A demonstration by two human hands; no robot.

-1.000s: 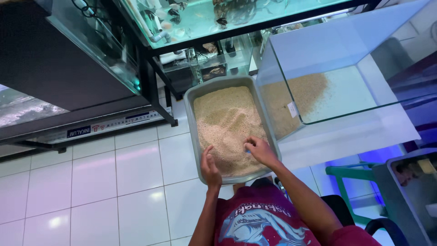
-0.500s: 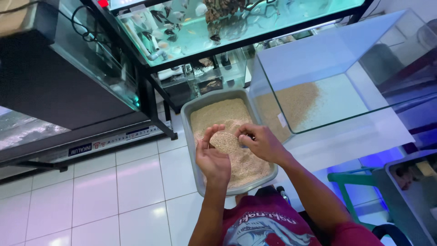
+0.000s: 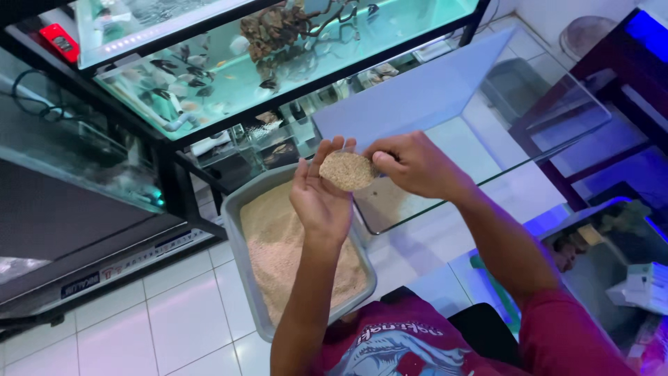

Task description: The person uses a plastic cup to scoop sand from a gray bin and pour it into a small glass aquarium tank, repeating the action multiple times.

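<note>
2 hands of mine are raised together, cupping 1 heap of sand (image 3: pixel 346 170) between them. My left hand (image 3: pixel 321 198) stands palm-up with fingers spread, carrying the pile against its palm; my right hand (image 3: pixel 410 166) curls in from the other side, fingertips pressed to the heap's edge so nothing slips away. Neither hand is clenched: both are half-folded around loose grains.

Directly below my wrists sits the grey tray (image 3: pixel 240 230), rectangular with rounded corners, its floor covered in the same pale tan sand, fine and dry-looking, rippled where it has been disturbed. Just beyond my fingers stands the empty glass tank (image 3: pixel 445 104), clear-walled and sharp-edged, with a thin patch of sand on its bottom under my right hand.

I judge this the carrying step, a scoop lifted from tray toward tank. Moving on would call for keeping both palms sealed and level, then parting them low over the glass so grains fall gently.
</note>
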